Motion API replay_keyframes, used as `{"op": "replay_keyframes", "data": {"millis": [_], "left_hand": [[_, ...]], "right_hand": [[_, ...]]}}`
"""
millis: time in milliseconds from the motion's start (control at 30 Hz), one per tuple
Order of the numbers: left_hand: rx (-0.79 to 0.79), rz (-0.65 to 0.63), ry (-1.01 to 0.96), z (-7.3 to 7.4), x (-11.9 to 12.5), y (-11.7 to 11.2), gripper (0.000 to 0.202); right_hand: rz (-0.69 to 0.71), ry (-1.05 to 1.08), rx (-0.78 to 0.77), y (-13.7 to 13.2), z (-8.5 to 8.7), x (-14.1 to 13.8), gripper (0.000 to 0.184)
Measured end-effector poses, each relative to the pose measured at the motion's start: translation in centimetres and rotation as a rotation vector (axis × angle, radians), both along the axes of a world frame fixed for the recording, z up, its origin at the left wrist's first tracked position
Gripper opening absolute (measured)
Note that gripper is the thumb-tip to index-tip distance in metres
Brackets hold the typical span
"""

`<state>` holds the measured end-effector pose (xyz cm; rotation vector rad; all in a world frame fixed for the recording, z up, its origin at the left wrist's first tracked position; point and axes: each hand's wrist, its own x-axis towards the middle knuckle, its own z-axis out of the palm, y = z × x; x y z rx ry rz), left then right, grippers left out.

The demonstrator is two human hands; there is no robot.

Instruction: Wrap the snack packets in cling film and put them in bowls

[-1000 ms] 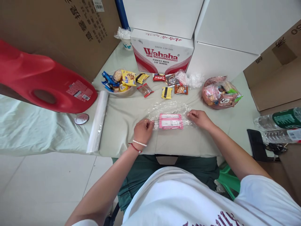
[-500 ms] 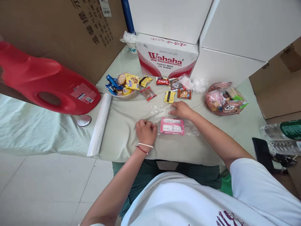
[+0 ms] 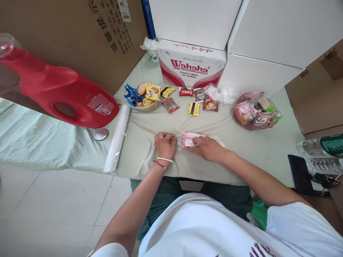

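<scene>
Our left grip (image 3: 164, 147) pinches clear film (image 3: 180, 142) beside the pink packet (image 3: 188, 138), which lies on the bench (image 3: 146, 125) under our right grip (image 3: 210, 147), whose closure we cannot tell. We should smooth the film evenly.

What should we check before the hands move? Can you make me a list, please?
1. Left grip on the film: ok, it pinches the left end.
2. Right grip on the pink pack: ok, fingers lie over it.
3. Film's right end held: not ok, it sticks out loose past the right grip.
4. Film all around the pack: cannot tell, the right grip hides part.
5. Roll out of the way: ok, it lies apart, left of the left grip.
</scene>
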<state>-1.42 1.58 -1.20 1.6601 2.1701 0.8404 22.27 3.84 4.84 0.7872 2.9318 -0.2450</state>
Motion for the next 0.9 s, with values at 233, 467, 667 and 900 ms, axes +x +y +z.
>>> {"op": "replay_keyframes", "data": {"millis": [233, 467, 667, 900], "left_hand": [[0.09, -0.024, -0.217, -0.5, -1.2, -0.1, 0.056], [0.218, -0.27, -0.287, 0.8, -1.5, 2.1, 0.07], [0.165, -0.402, -0.126, 1.5, -3.4, 0.4, 0.024], [-0.034, -0.13, 0.03, 0.4, -1.1, -1.3, 0.028]], "right_hand": [[-0.059, 0.279, -0.059, -0.6, -1.9, 1.0, 0.059], [-0.113, 0.296, -0.024, -0.4, -3.8, 0.2, 0.056], [-0.206, 0.337, -0.057, -0.9, -4.0, -0.2, 0.053], [-0.26, 0.334, -0.065, -1.7, -3.7, -0.3, 0.055]]}}
